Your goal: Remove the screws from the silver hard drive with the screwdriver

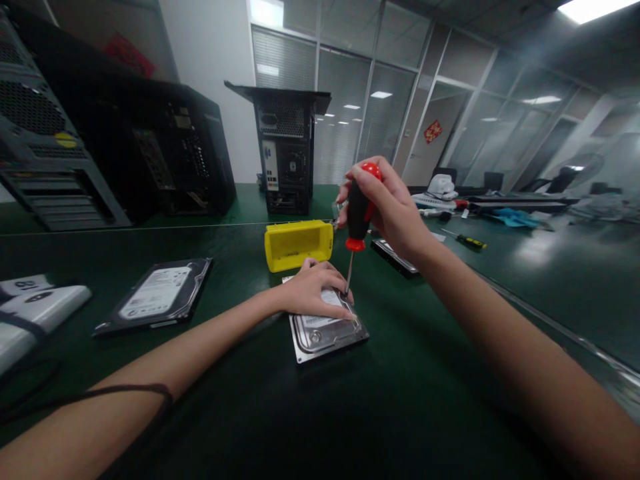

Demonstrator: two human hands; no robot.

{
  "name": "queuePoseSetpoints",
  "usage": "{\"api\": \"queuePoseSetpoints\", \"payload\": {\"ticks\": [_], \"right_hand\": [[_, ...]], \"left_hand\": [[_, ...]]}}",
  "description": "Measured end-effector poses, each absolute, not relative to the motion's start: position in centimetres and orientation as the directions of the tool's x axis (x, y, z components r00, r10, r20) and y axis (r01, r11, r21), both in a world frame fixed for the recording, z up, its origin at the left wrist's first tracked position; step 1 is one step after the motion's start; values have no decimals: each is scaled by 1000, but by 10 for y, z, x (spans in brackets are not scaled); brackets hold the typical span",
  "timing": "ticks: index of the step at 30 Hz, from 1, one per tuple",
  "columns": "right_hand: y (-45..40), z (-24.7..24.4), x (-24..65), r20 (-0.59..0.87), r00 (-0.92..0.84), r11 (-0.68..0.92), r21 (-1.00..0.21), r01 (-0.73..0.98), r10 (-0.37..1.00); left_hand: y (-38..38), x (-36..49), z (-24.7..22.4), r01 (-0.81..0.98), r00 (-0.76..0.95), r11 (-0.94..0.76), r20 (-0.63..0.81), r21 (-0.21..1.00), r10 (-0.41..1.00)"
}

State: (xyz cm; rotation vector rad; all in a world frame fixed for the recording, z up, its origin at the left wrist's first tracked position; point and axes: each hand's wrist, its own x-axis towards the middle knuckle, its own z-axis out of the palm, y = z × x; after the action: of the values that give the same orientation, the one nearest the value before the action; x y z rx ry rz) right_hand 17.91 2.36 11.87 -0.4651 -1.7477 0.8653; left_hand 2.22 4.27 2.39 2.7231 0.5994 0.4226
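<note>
Hard drive [327,335]: flat on the green table [400,387], beneath the left hand [316,291] and the screwdriver [357,217]
Left hand: laid open across the hard drive
Right hand [387,200]: closed around the screwdriver handle, above the hard drive
Casing: silvery metal, rectangular, rounded ridges
Screwdriver: rounded black-and-red handle, slim metal shaft

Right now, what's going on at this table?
A person's left hand rests on a hard drive lying on the green table. Their right hand grips a red-and-black screwdriver, nearly upright, tip down at the drive; whether it sits in a screw can't be made out. A yellow bin stands just beyond. Another drive lies off to the left.
</note>
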Motion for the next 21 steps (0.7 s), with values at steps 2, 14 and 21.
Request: {"api": "queuePoseSetpoints", "payload": {"ticks": [2, 14, 21], "right_hand": [[25, 118, 180, 651, -331, 666, -741, -83, 683], [28, 118, 182, 675, -295, 704, -711, -14, 676], [27, 118, 183, 695, -282, 726, -688, 7, 661]], "left_hand": [[43, 23, 24, 354, 868, -860, 213, 369, 448], [44, 22, 23, 338, 866, -871, 245, 356, 437], [42, 22, 25, 352, 866, -860, 220, 368, 449]]}}
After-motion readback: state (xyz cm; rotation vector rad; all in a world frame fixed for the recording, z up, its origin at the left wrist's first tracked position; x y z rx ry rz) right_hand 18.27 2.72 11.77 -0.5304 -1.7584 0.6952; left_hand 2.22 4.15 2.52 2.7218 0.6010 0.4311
